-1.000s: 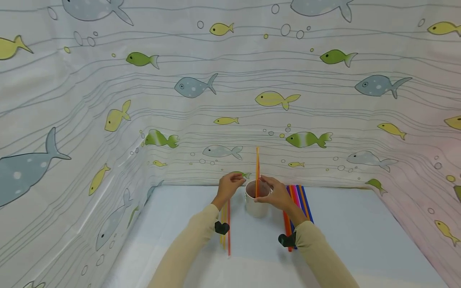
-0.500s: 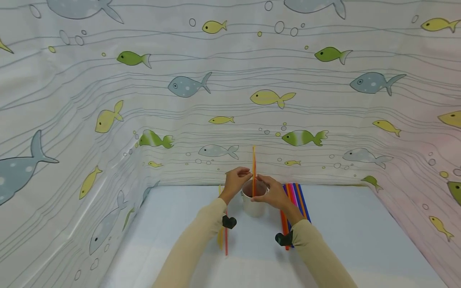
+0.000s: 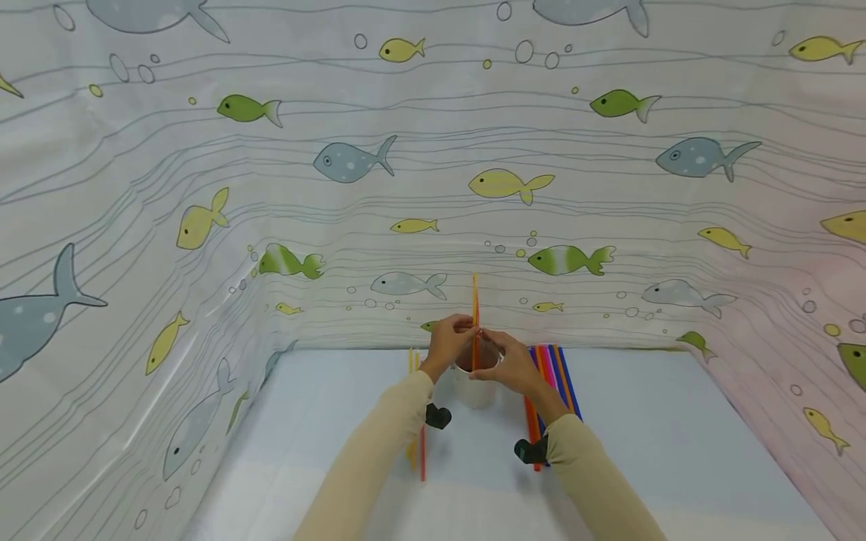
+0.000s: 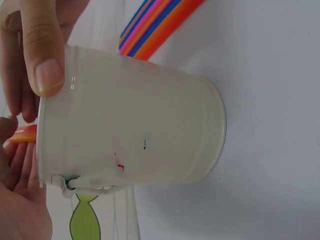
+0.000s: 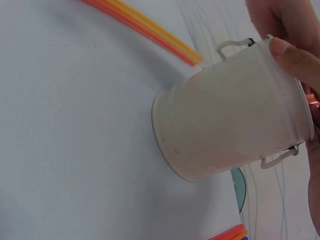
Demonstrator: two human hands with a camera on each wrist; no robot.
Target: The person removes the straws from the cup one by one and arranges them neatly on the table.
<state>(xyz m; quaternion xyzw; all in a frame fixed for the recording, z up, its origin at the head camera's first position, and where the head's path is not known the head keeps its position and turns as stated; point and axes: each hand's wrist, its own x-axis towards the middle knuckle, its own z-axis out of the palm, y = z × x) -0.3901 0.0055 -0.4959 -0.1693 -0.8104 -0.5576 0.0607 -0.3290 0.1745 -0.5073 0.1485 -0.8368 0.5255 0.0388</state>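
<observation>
A small white metal bucket with wire side handles stands upright on the table, in the head view's middle. A few orange and yellow straws rise nearly upright from its mouth. My left hand reaches over the left rim, and its fingertips pinch the straws above the mouth. My right hand grips the bucket's rim, its thumb pressed to the outer wall and its fingers curled over the far side. In the wrist views, the straws inside are mostly hidden by the bucket and hands.
Several yellow and red straws lie left of the bucket, partly under the left forearm. On the right lies a row of thicker blue, orange and pink straws. A fish-patterned sheet encloses the back and sides of the white table.
My left hand has moved right and slightly up, from beside the bucket to the straws. My right hand has stayed at the bucket. The head view has shifted slightly.
</observation>
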